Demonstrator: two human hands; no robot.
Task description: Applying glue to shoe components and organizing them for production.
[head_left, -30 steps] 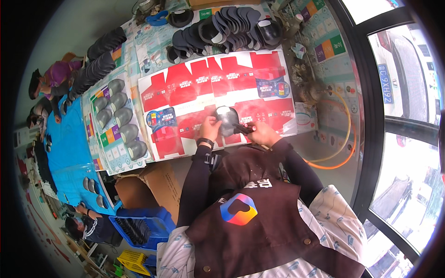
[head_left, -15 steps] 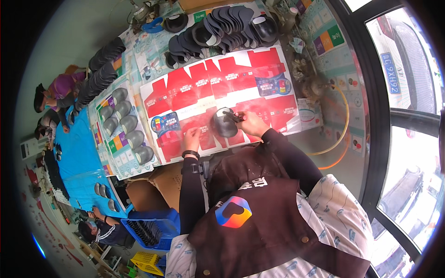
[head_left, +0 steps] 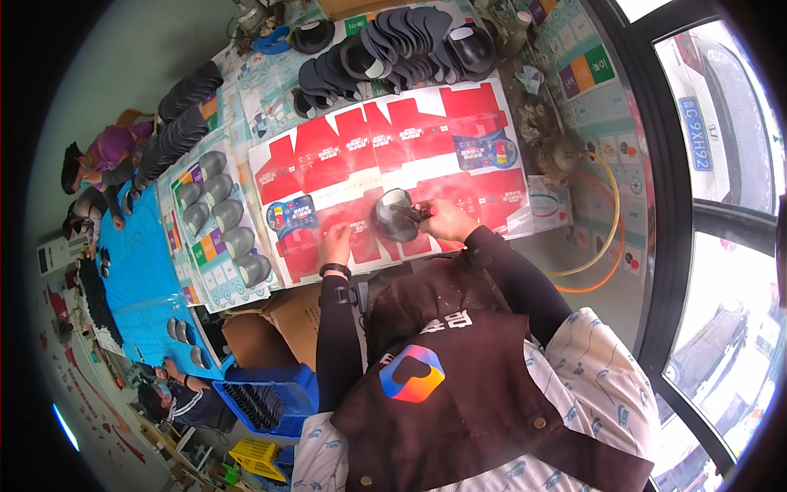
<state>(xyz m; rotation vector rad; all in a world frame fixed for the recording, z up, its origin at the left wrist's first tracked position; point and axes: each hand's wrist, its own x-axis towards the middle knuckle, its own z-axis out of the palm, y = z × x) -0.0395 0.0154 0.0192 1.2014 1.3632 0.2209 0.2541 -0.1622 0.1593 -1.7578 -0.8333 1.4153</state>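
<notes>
Right hand (head_left: 448, 224) clamped on a dark tool (head_left: 419, 212) with a red end, I hold it at the near right of a dark, glossy cup-shaped piece (head_left: 394, 226); from above I cannot tell just where the tool touches it. That piece sits on a red-and-white printed sheet (head_left: 352, 156) spread on the table in front of me, toward the near edge and about midway along it. My left hand (head_left: 335, 245) is well apart from the right one, to the left of the piece and over the sheet, its fingers bent; whether the fingertips meet or pinch anything, I cannot tell. A black wristband (head_left: 334, 269) circles that wrist, and a brown apron (head_left: 459, 402) covers my front. Left of the sheet, grey cups (head_left: 227, 216) lie in two rows, while beyond its far edge dark curved pieces (head_left: 398, 37) stand packed together near a blue ring-shaped thing (head_left: 273, 41). On the right a yellow hose (head_left: 615, 205) loops beside the table. Down to my left are a cardboard box (head_left: 299, 324), a blue crate (head_left: 302, 392) with dark pieces inside, and a yellow crate (head_left: 256, 459). Farther left, a co-worker in purple (head_left: 119, 148) is by a blue-covered table (head_left: 135, 271).
</notes>
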